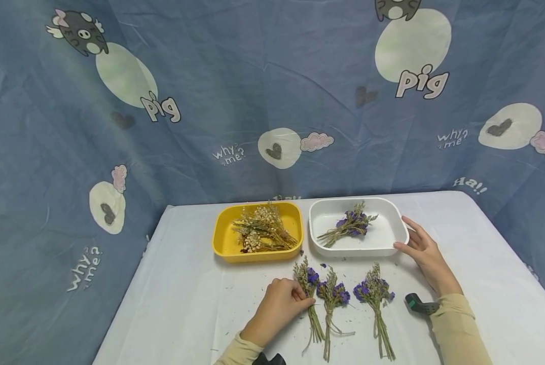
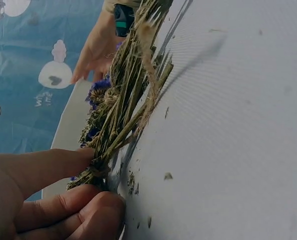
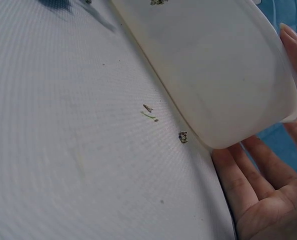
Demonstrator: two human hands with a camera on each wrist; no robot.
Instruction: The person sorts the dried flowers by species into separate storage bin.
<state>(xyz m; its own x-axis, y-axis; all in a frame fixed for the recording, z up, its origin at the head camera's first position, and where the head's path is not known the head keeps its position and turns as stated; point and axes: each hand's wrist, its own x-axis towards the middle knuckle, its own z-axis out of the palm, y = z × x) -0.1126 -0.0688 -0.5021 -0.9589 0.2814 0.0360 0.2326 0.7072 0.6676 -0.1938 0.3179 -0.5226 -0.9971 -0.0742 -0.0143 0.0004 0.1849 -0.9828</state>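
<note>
Between thumb and fingers, my left hand pinches a tied bunch of dried purple flowers, the leftmost in the front row. The left wrist view shows the thumb against its stems, close to the table surface. At the far right, my right hand holds the end of a white tray, thumb and fingers spread around its corner. Seen from the right wrist, the fingers touch the tray's outer wall low down. One purple bunch lies inside that tray.
Two more tied purple bunches, one in the middle and one at the right, lie on the white table. Left of the white tray stands a yellow tray holding dried pale flowers. Small plant crumbs are scattered about.
</note>
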